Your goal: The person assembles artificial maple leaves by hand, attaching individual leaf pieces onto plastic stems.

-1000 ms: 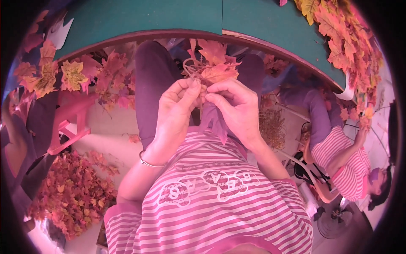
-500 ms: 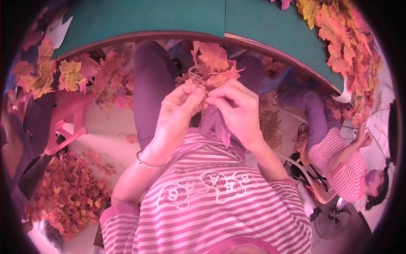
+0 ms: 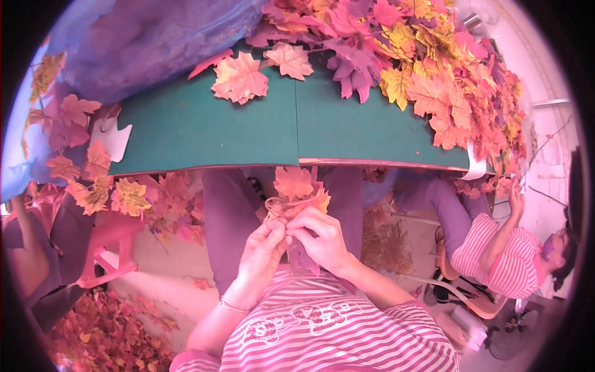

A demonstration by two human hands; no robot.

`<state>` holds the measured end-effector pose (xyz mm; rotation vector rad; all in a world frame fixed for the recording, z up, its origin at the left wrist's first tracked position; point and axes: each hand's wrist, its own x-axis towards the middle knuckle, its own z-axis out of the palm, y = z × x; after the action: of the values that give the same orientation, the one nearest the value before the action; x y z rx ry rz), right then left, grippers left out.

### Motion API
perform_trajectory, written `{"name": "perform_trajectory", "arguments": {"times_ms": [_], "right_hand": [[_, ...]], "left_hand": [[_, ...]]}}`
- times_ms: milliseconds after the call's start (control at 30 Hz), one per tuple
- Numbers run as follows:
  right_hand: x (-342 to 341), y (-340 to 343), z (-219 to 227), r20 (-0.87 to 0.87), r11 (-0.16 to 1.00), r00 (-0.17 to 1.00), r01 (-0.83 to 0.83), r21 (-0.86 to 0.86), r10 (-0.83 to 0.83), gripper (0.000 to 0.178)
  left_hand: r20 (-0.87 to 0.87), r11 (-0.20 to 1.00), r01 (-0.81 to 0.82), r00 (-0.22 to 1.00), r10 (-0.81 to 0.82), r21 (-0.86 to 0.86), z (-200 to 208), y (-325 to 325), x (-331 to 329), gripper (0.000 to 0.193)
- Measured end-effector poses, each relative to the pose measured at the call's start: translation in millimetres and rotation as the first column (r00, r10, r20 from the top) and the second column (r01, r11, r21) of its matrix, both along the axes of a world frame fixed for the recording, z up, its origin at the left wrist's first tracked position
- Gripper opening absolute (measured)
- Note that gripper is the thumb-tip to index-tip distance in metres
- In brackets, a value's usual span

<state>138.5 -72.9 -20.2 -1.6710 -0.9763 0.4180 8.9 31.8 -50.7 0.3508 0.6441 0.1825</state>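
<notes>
In front of my lap, an artificial maple leaf garland with orange and purple leaves is bunched between my hands. A thin looped brown stem shows just above my fingers. My left hand is closed, with thumb and fingertips pinching the garland's stem. Close beside it on the right, my right hand is closed too, its fingertips pinched on the same garland. The exact spot between the fingertips is too small to make out. Purple leaves hang below the hands against my striped shirt.
A green table stands ahead, with a pile of orange, yellow and purple leaves at its right. Behind its left side lies a large blue bag. A pink stool and a leaf heap are at left; a seated person is at right.
The view has tilted up, so more of the table, the leaf pile and the blue bag show. Both hands keep their pinch on the garland, with little visible shift between them.
</notes>
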Motion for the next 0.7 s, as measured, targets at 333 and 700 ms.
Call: {"name": "perform_trajectory", "arguments": {"times_ms": [333,700], "right_hand": [[36.8,1.5,0.3,0.196,0.948,0.930,-0.318,0.006,0.311,0.013],[216.0,-14.0,106.7,0.574,0.883,0.672,0.386,0.266,-0.467,0.010]], "left_hand": [[-0.097,0.973,0.220,0.972,-0.212,0.069,21.2,-17.9,-17.8,0.017],[-0.095,0.982,0.166,0.983,-0.157,0.092,18.5,4.7,-14.2,0.024]]}}
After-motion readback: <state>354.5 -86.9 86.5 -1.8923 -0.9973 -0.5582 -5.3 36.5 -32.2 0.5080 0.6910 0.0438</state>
